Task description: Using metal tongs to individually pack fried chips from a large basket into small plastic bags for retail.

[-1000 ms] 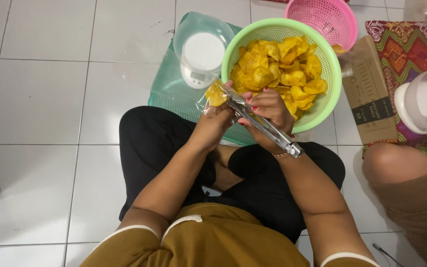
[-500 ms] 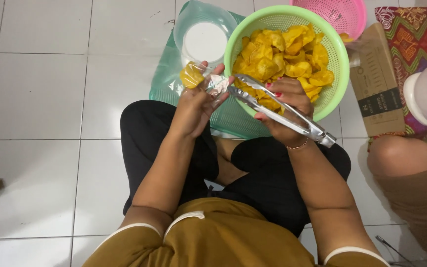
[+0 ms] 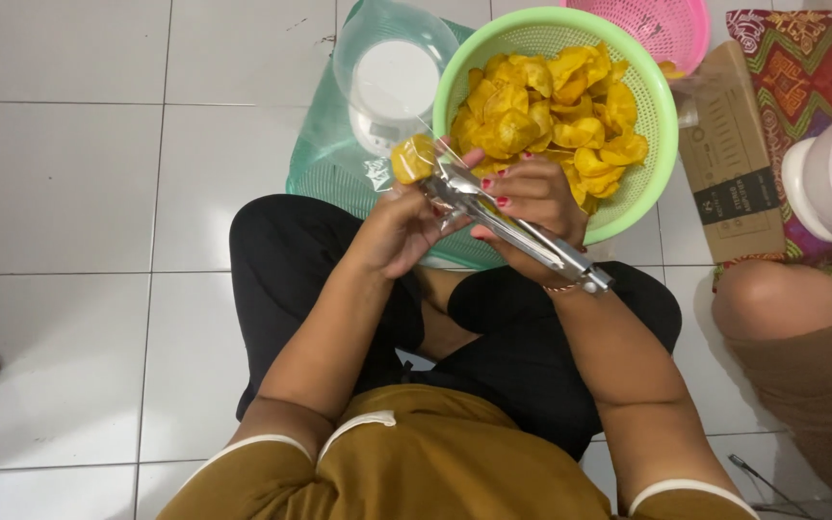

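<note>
Yellow chips heap a green basket; just beside its near rim, the right hand closes on steel tongs while the left hand pinches a clear bag holding a few. Chips look light and brittle, best gripped gently by the edges. The bag's mouth is hard to make out.

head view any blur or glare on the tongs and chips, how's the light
Head view: even, soft indoor light with faint shadows on the white floor tiles; the metal tongs show small bright glints; the yellow chips in the green basket look sharp; both hands, left hand and right hand, show no obvious blur.
</note>
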